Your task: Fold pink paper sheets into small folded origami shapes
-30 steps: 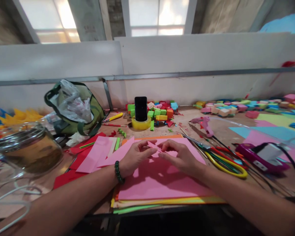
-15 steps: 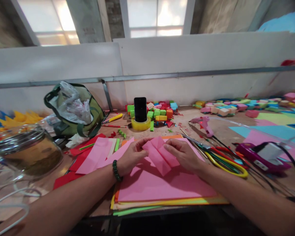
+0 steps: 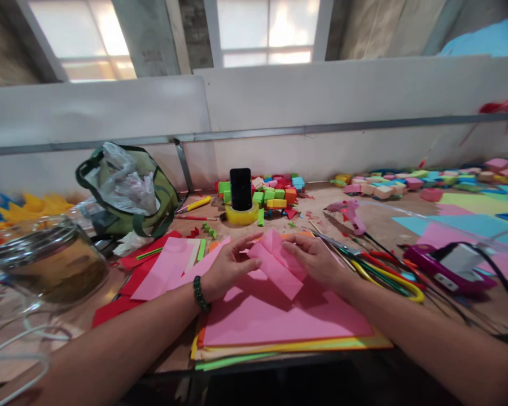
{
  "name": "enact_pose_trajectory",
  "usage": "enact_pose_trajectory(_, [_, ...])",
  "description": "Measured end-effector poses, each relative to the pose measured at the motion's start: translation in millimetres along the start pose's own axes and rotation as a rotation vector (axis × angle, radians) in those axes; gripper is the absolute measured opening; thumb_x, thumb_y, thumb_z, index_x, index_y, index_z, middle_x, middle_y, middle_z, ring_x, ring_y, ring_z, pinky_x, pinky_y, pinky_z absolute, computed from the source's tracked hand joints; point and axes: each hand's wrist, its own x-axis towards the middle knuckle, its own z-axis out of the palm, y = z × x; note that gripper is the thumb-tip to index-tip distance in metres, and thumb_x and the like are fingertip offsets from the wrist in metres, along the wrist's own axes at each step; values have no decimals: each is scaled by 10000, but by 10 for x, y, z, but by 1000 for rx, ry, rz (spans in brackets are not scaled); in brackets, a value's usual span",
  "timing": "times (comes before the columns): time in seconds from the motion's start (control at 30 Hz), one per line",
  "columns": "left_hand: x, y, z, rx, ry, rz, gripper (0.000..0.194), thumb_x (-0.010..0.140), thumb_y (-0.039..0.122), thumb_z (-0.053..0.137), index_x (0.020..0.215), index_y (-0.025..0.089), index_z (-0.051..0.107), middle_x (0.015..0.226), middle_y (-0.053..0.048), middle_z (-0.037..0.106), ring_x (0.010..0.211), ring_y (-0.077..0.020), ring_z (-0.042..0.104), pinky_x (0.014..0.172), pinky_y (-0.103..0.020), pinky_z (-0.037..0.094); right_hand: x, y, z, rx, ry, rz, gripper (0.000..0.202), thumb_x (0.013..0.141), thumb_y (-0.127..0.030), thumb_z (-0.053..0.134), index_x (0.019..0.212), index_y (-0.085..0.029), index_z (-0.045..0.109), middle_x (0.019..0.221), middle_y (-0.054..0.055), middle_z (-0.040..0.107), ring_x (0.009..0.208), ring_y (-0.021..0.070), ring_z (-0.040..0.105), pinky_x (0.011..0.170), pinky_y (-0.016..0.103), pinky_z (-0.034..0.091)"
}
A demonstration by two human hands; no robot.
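Note:
Between my hands is a folded piece of pink paper [image 3: 276, 265], creased and partly opened out, held just over a stack of coloured sheets [image 3: 279, 327] with pink on top. My left hand [image 3: 231, 265], with a dark green bead bracelet [image 3: 201, 294] on its wrist, pinches the paper's left side between thumb and fingers. At the paper's upper right edge, my right hand [image 3: 315, 259] grips with thumb and bent fingers. Some fingertips are hidden behind the paper. Left of the stack lie cut pink strips [image 3: 167, 268] over red paper [image 3: 112, 307].
A phone [image 3: 241, 189] stands in a yellow tape roll [image 3: 242, 214] before small paper boxes [image 3: 275, 194]. To the right are a pink glue gun [image 3: 349, 214], scissors [image 3: 389, 276] and a purple power strip [image 3: 449, 270]. A glass jar [image 3: 55, 265] and green bag [image 3: 165, 192] stand left.
The folded pink paper has turned slightly, its lower end shifting right. My left fingers have loosened a little and the thumb has moved right along the paper; my right hand stays at its edge.

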Motion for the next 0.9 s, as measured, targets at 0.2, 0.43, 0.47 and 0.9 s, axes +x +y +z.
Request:
enact_pose_trajectory(0.2, [-3,3,16,21,-12,25,369,709,244,742,1056,171,639,939,-49,653,734,-130,598,657,-244,477,28,49,2,51,68,29,320,839,-453,545,691,-172,579,624,-17,501,580,120,435,534,245,352])
enact_pose_trajectory(0.43, [-20,30,28,468,16,299,143,718,105,645,833,185,617,1015,-67,640,1000,-213,577,924,-356,420,33,-3,-5,11,136,-20,243,809,-407,585,737,-183,645,640,-2,583,605,142,502,567,260,400])
enact_pose_trajectory(0.47, [-23,26,28,541,31,340,161,727,94,623,856,190,624,1017,-69,638,1012,-217,570,939,-367,408,31,-10,-6,0,138,-28,237,807,-402,589,733,-184,645,638,-2,583,607,142,502,572,260,401])
enact_pose_trajectory(0.9, [22,-3,-28,155,121,-2,137,747,164,521,806,159,644,857,-39,638,822,-169,591,747,-289,470,27,112,-1,292,131,79,242,768,-413,636,838,-191,570,640,-42,539,535,99,450,505,226,353])
